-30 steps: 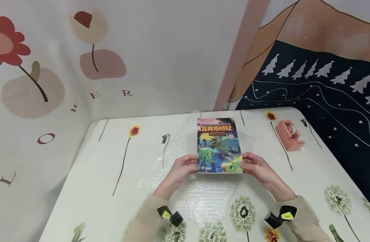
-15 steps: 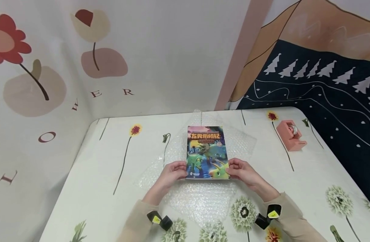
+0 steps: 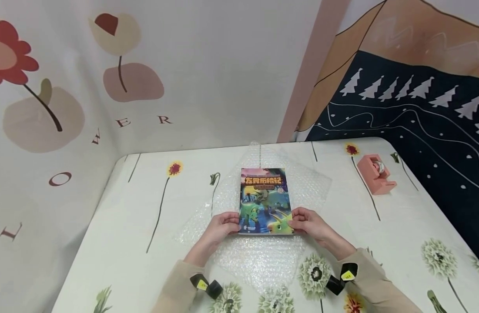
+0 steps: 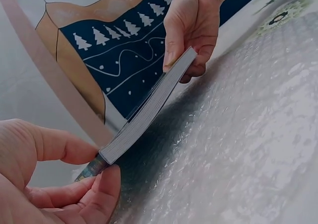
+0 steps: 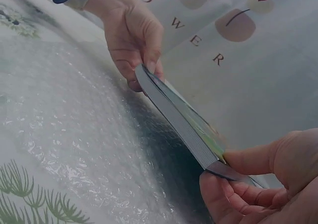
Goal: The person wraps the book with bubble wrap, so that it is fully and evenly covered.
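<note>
A thick paperback book with a colourful blue-and-green cover showing green horned dinosaurs (image 3: 264, 202) is held level with the middle of the surface, cover up, by its two lower corners. The left hand (image 3: 221, 226) pinches the lower left corner, thumb on the cover and curled fingers underneath; the right hand (image 3: 309, 224) pinches the lower right corner in the same way. Both wrist views look along the book's near edge, where the pale pages lie closed together and bow slightly between the two grips. Beneath the book spreads a clear sheet of bubble wrap (image 3: 259, 261), its corners reaching out past the book on several sides (whether the book's far edge touches it, I cannot tell). The wrap lies on a white surface printed with flowers (image 3: 118, 226). Toward the far right of that surface, well apart from the right hand, stands a coral-pink tape dispenser (image 3: 368, 171) with a roll in it. Beige sleeves (image 3: 178, 284) cover the forearms. Behind rises a white wall covering with flower shapes and letters (image 3: 208, 65), beside a navy panel with pale trees (image 3: 403, 113).
</note>
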The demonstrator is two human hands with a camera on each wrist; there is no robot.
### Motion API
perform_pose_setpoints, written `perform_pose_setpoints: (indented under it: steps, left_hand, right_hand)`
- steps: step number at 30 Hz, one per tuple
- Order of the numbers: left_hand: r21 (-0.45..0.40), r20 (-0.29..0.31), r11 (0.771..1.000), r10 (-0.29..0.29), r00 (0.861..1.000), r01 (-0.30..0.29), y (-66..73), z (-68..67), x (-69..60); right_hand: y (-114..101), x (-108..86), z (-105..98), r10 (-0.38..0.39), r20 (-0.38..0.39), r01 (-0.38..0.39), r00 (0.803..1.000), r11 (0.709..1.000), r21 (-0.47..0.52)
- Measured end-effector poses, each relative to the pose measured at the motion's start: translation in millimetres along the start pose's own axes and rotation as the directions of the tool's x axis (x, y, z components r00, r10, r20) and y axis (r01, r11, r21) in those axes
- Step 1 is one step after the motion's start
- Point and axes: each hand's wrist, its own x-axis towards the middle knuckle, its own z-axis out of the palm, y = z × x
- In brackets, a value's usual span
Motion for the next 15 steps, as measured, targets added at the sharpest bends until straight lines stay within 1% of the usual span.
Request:
perform_pose_setpoints:
  steps: [3, 6, 8, 10, 12, 15]
  left_hand:
    - [0.022, -0.003, 1.000, 0.008, 1.000, -0.008, -1.7, -0.8, -0.3]
    - [0.092, -0.004, 0.995, 0.042, 0.999, -0.041, -1.9, -2.1, -1.2]
    - [0.165, -0.006, 0.984, 0.065, 0.998, -0.063, -2.0, -2.7, -1.3]
    - [0.245, -0.007, 0.966, 0.088, 0.996, -0.084, -1.2, -3.1, -1.7]
    - [0.307, 0.000, 0.946, 0.107, 0.994, -0.102, -0.6, -3.3, -1.9]
    - [0.348, 0.016, 0.930, 0.122, 0.992, -0.120, -0.7, -3.5, -2.0]
  right_hand:
    - [-0.8, 0.6, 1.1, 0.007, -0.006, -0.007, 1.000, 1.000, -0.019]
    - [-0.6, 1.8, 1.8, 0.006, -0.011, -0.006, 1.000, 0.998, -0.055]
    - [-0.1, 2.7, 2.2, 0.001, -0.013, -0.002, 1.000, 0.996, -0.091]
    - [0.7, 3.7, 2.7, -0.010, -0.010, 0.008, 1.000, 0.991, -0.133]
    - [1.1, 4.3, 3.3, -0.016, -0.011, 0.014, 1.000, 0.985, -0.170]
    - [1.3, 4.9, 3.3, -0.023, -0.002, 0.022, 1.000, 0.979, -0.203]
